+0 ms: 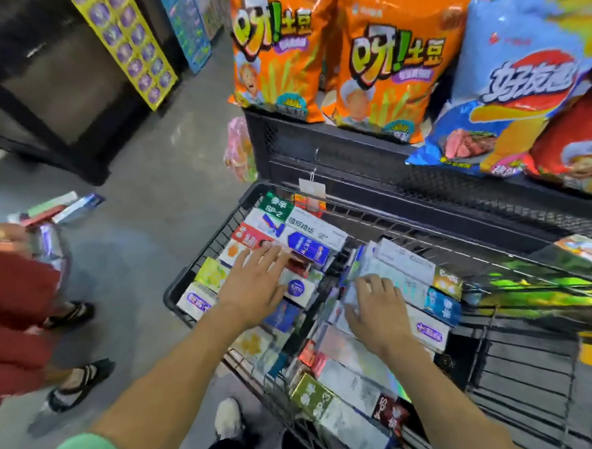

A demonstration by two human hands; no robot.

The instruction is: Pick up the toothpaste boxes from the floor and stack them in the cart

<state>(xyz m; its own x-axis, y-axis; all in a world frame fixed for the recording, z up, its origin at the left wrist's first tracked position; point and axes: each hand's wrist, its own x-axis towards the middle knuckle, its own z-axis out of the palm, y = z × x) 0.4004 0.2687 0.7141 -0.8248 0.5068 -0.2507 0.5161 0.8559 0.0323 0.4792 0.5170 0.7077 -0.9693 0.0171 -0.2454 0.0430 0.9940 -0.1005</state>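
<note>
My hands – left flat, right curled on toothpaste boxes – work inside the cart; orange snack bags stand beyond, one green box reads "SP-2".

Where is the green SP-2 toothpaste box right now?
In the head view, the green SP-2 box lies in the cart's far left corner, topping the left row of boxes, beyond the left hand and just below the black display shelf.

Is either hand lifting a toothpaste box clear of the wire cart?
No: the left hand and right hand both lie on cardboard toothpaste boxes inside the black wire cart.
</note>
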